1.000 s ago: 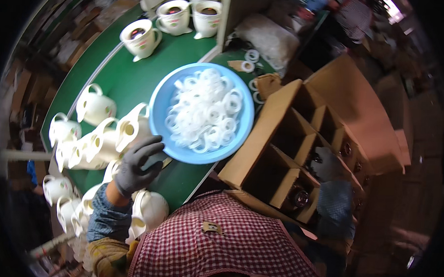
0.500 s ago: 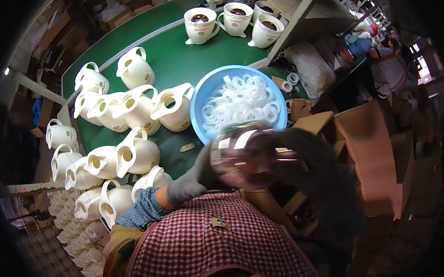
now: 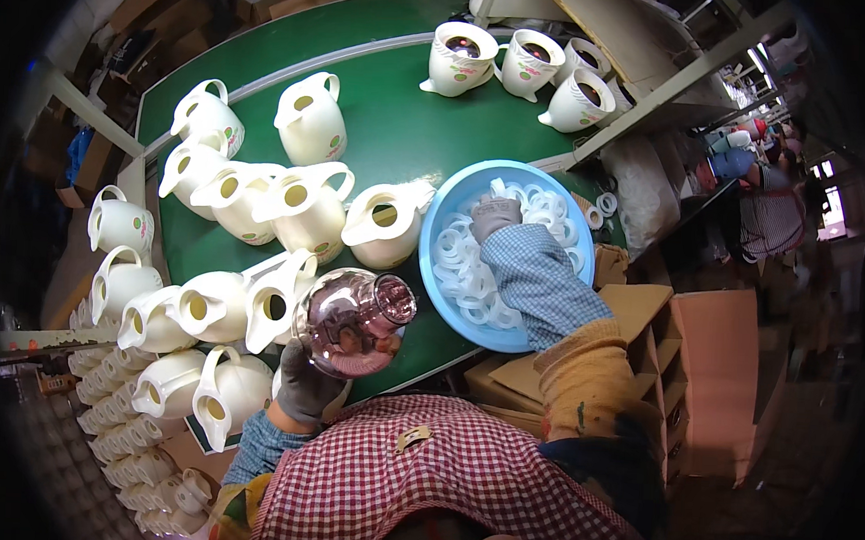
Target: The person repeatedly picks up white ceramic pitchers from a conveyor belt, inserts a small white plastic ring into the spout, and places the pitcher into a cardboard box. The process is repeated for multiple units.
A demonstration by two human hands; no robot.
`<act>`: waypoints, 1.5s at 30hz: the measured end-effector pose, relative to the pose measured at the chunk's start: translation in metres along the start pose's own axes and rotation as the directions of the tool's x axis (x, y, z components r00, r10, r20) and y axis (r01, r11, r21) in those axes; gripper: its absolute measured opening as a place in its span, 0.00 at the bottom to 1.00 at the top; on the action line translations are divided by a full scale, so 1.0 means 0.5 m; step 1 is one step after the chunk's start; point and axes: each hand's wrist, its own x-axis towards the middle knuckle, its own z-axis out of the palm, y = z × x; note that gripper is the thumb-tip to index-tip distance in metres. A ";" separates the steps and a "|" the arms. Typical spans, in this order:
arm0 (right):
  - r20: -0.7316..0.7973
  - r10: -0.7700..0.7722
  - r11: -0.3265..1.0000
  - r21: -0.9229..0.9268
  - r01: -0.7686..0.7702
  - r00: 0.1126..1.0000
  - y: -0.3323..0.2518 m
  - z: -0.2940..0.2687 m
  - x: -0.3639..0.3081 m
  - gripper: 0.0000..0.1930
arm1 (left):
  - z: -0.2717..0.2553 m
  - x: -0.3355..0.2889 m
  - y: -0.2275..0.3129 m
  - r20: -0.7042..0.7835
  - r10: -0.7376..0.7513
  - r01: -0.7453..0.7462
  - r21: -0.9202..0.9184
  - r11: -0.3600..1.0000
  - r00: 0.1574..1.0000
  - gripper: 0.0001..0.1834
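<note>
Your left hand (image 3: 304,385), in a grey glove, has its fingers curled up around the underside of a pinkish, mirror-shiny glass flask liner (image 3: 348,322), cupping the round belly from below with its narrow neck pointing up and to the right. It looks thin-walled, light and smooth, so judge it fragile and likely to slip on the glove; the full belly is the safer place to hold, not the neck.

Your right hand (image 3: 494,217) reaches into the blue basin (image 3: 436,227), fingers bent down onto the heap of white sealing rings (image 3: 463,276); whether they have pinched one you cannot tell. The rings look soft and light, easy to take by an edge.

Around you, cream plastic jug shells (image 3: 305,211) crowd the green belt (image 3: 391,104), and a divided cardboard carton (image 3: 634,308) sits to your right.
</note>
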 end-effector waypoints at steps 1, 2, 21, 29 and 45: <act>-0.013 0.018 1.000 -0.009 -0.018 1.000 -0.001 0.002 0.017 0.25 | 0.002 0.000 0.000 -0.013 0.016 -0.015 0.009 1.000 1.000 0.47; -0.119 0.003 0.996 0.092 0.008 0.993 0.018 0.015 0.020 0.21 | 0.003 0.001 0.001 -0.026 0.027 -0.026 0.018 0.999 0.999 0.47; -0.942 -0.083 0.265 0.295 0.918 0.326 -0.017 -0.090 -0.521 0.14 | 0.092 0.046 -0.071 0.133 -0.074 0.076 -0.007 0.997 0.988 0.45; -0.970 -0.149 0.378 0.123 0.918 0.191 -0.020 -0.083 -0.545 0.17 | 0.101 0.032 -0.076 0.001 -0.119 0.119 0.004 0.993 0.993 0.36; -0.640 -0.539 0.102 0.596 0.797 0.547 -0.041 -0.127 -0.356 0.50 | 0.091 -0.007 -0.038 0.059 0.003 0.002 -0.080 0.997 0.998 0.46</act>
